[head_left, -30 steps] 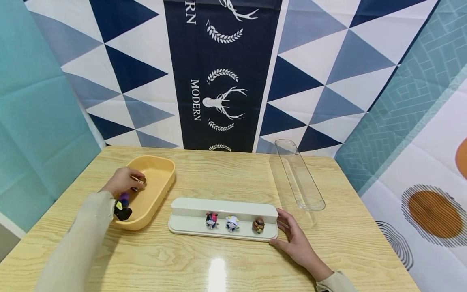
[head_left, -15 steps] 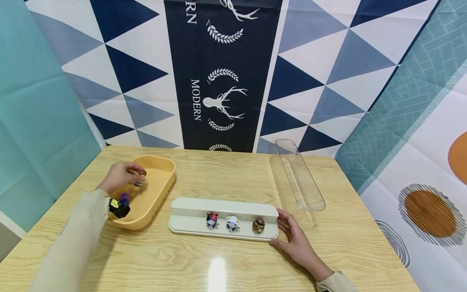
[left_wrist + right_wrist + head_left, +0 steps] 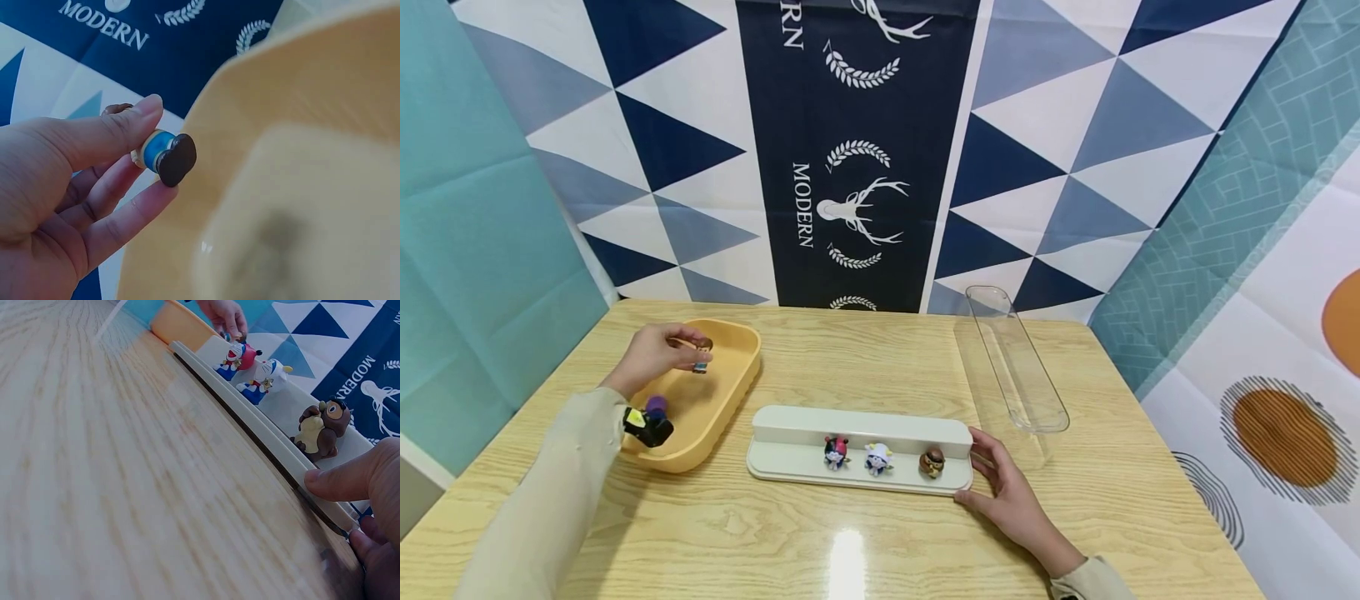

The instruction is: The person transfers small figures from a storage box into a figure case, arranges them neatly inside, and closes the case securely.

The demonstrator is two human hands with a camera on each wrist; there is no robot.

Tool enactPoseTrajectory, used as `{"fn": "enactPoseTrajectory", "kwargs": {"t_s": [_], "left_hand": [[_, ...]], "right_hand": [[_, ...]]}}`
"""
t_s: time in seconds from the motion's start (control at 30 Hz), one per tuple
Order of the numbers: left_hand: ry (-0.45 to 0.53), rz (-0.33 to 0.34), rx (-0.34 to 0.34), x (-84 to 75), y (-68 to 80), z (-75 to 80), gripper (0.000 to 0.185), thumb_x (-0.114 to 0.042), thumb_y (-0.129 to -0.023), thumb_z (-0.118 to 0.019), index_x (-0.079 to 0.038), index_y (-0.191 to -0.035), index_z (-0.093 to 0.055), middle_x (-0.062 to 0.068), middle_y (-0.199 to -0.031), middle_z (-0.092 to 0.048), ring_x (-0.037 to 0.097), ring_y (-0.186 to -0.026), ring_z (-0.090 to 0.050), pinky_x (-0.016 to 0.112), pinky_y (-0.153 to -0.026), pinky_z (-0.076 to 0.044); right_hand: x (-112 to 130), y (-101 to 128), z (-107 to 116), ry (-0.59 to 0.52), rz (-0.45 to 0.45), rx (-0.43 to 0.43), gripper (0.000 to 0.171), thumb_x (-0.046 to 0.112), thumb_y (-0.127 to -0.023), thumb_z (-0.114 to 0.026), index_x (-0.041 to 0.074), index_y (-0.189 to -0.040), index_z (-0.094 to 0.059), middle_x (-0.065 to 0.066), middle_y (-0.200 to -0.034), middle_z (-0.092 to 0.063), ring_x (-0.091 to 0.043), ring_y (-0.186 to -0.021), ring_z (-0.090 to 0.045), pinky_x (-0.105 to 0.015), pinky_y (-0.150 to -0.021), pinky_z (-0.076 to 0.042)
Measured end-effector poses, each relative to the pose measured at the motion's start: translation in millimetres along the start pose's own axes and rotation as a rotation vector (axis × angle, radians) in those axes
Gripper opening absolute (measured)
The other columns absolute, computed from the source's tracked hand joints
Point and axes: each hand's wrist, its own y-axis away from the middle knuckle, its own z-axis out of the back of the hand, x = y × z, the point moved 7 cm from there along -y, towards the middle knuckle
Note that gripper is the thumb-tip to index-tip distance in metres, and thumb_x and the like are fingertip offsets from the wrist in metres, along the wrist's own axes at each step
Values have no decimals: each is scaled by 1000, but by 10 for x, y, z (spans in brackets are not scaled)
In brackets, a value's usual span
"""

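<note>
Over the yellow-orange bin (image 3: 747, 385), my left hand (image 3: 649, 360) pinches a small toy figurine (image 3: 164, 152) between thumb and fingers. The figurine has brown hair, blue clothing and dark soles. My right hand (image 3: 1011, 507) grips the right end of a white two-level display stand (image 3: 786, 468), thumb on its front edge. On the stand's lower level are a red-and-black-headed figurine (image 3: 836, 452), a white-headed figurine (image 3: 877, 459) with yellow horns, and a brown bear-like figurine (image 3: 322, 429). A purple and dark blue item (image 3: 657, 406) lies in the bin, partly hidden behind the left wrist.
At the back right of the wooden table (image 3: 880, 550) lies a long transparent cover (image 3: 1026, 375). A patterned cloth (image 3: 857, 167) hangs behind the table. A black device (image 3: 649, 427) is strapped to the left wrist.
My left hand has lifted the figurine from inside the bin, moving up and slightly right. The right hand and the stand have stayed in place.
</note>
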Motion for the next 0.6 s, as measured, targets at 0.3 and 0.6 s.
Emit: {"fn": "enactPoseTrajectory", "kwargs": {"t_s": [0.3, 0.6], "left_hand": [[113, -21, 8, -248, 74, -141, 43, -10, -86, -80, 13, -116, -61, 24, -112, -67, 11, -76, -70, 42, -76, -59], [192, -25, 5, -414, 153, -332, 40, -8, -85, -79, 12, -115, -61, 22, -111, -68, 12, -75, -70, 41, -74, -59]], "right_hand": [[-8, -9, 11, -9, -18, 2, 87, -17, -74, -76, -9, -148, -30, -37, -138, -40, 1, -125, -47, -16, -102, -39], [-1, -7, 12, -10, -15, -1, 87, -18, -73, -77, -9, -147, -31, -37, -138, -40, 0, -125, -47, -16, -103, -39]]}}
